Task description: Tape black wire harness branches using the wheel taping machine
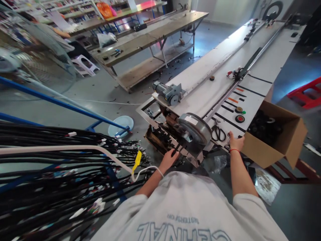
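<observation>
My left hand [169, 158] is closed around a black cable end [176, 150] at the near end of a long white machine bench [200, 97], just below a round metal wheel [195, 129]. My right hand [235, 142] rests on the bench's near corner, fingers curled over the edge, close to black scissors [218, 133] and a red button [240, 118]. A red band circles that wrist. What the right fingers hold, if anything, is hidden.
A thick bundle of black cables [62, 174] lies on a blue rack at my left. An open cardboard box [276, 137] of black parts sits at the right. Wooden benches [150, 36], a white stool [84, 65] and a seated person stand behind.
</observation>
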A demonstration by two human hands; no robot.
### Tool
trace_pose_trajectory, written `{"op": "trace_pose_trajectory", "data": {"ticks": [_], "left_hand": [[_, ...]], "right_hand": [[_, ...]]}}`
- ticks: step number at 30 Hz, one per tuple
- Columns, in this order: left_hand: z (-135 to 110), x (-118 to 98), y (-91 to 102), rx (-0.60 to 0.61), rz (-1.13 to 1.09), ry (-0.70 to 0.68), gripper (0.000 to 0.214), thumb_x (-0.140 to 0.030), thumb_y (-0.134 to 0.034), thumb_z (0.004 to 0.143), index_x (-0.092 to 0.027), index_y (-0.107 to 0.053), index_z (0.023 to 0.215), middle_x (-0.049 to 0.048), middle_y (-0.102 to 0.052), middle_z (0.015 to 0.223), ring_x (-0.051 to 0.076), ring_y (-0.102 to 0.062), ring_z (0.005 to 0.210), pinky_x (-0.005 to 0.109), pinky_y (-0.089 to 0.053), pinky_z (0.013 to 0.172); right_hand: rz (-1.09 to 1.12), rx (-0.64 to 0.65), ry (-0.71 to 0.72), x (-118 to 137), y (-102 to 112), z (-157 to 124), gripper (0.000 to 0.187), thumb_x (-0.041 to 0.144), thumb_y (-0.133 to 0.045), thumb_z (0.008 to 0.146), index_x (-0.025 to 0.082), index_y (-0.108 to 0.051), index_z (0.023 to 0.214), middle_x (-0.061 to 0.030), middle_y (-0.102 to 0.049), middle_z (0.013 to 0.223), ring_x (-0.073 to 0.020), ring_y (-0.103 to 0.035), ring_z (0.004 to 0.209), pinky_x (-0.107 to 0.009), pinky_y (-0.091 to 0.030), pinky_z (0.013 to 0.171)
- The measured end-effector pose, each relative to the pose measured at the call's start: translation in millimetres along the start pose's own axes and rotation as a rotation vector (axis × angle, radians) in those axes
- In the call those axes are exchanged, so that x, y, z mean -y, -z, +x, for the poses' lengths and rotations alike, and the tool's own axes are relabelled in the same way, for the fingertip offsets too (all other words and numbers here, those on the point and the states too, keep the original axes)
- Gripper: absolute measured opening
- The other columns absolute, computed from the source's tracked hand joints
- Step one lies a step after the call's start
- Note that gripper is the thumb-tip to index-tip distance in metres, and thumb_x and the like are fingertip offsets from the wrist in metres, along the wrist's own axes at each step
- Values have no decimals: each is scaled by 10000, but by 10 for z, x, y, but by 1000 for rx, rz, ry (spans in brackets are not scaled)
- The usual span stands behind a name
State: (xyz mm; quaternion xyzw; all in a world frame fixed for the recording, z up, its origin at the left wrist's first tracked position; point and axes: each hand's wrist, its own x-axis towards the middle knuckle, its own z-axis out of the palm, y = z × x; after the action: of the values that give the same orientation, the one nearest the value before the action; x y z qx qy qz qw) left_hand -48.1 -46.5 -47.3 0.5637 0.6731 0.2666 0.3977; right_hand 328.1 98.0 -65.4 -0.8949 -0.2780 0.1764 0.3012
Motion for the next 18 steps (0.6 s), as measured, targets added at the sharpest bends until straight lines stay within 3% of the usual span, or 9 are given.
{"op": "trace_pose_trajectory", "data": {"ticks": [12,15,18], "left_hand": [[411,-276,-129,-8,108,-81,202,-342,-542,862,-166,-628,813,24,-663,731,167,-599,692,267,-435,699],[420,-100,-110,39,179,-94,199,-338,-549,852,-164,-635,813,27,-658,728,168,-602,693,258,-427,688],[332,288,-66,174,260,-16,204,-352,-570,828,-170,-648,777,15,-646,701,162,-603,691,237,-416,669]], "right_hand": [[11,-16,23,-46,-45,38,859,616,-696,700,54,-452,1302,-279,-556,1257,-397,-552,1136,-488,-423,967],[-22,-28,40,-57,-60,38,834,628,-671,713,62,-459,1288,-279,-556,1253,-403,-552,1134,-496,-424,961],[-42,-36,43,-56,-71,33,812,651,-627,736,66,-463,1276,-283,-558,1244,-410,-551,1134,-508,-422,958]]}}
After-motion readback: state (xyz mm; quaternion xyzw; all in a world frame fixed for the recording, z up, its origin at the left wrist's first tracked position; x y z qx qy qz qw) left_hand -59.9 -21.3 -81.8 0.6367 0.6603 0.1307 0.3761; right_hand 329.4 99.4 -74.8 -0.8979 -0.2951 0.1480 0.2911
